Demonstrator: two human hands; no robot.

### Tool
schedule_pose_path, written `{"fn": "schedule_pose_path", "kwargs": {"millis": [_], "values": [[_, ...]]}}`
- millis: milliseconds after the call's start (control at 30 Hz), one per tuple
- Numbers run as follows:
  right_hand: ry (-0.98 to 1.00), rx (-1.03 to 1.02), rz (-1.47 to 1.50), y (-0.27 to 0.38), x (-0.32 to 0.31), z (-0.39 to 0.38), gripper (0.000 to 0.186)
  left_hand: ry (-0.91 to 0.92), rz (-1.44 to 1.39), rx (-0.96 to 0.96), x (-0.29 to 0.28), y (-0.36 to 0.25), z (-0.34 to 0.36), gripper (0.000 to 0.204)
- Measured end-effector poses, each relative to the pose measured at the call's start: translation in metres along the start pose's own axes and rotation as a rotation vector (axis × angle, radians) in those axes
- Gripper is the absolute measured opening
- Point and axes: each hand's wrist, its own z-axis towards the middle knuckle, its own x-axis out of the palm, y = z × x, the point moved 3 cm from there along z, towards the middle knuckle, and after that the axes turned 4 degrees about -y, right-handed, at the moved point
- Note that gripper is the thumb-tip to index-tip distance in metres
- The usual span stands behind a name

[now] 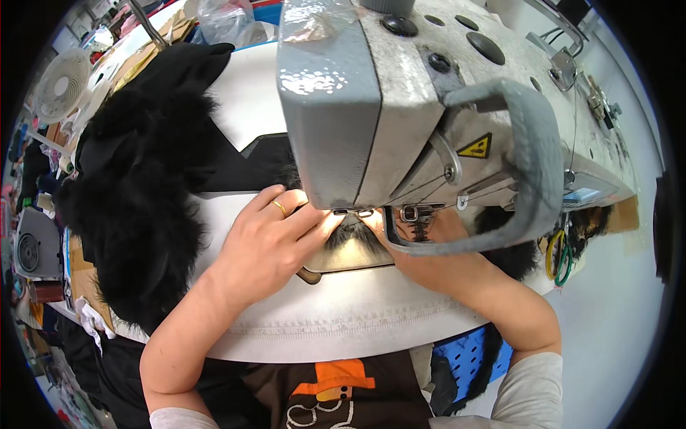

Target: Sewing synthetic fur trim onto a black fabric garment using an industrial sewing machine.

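Observation:
A grey industrial sewing machine (329,121) stands over the table. Its head and wire-like grey guard hide much of the stitching area. Beneath it, black furry fabric (351,234) lies on a lit metal plate (354,259). My left hand (268,239), a gold ring on one finger, has its fingers bent and pressed together on the fabric, left of the presser foot. From the other side my right hand (414,247) holds the fabric, its thumb tip close to the foot; the guard covers most of its fingers.
A bulky black furry garment (139,186) spreads across the left of the white table (336,330), joined by a flat black fabric strip. Scissors with yellow and green handles (559,257) hang at the right. A fan (63,86) stands far left. Printed ruler marks run along the front edge.

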Motion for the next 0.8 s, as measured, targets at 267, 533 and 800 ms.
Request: {"fn": "schedule_pose_path", "kwargs": {"millis": [267,533,800], "values": [[-0.260,-0.007,0.094,0.003,-0.014,0.008,0.010,-0.047,0.009,0.005,0.003,-0.001,-0.004,0.031],[-0.160,-0.157,-0.140,-0.006,0.002,-0.013,0.009,-0.023,-0.006,-0.033,0.003,-0.001,-0.002,0.031],[-0.181,-0.204,-0.190,-0.003,0.001,-0.008,0.006,-0.046,-0.020,-0.053,0.004,-0.001,-0.001,0.031]]}}
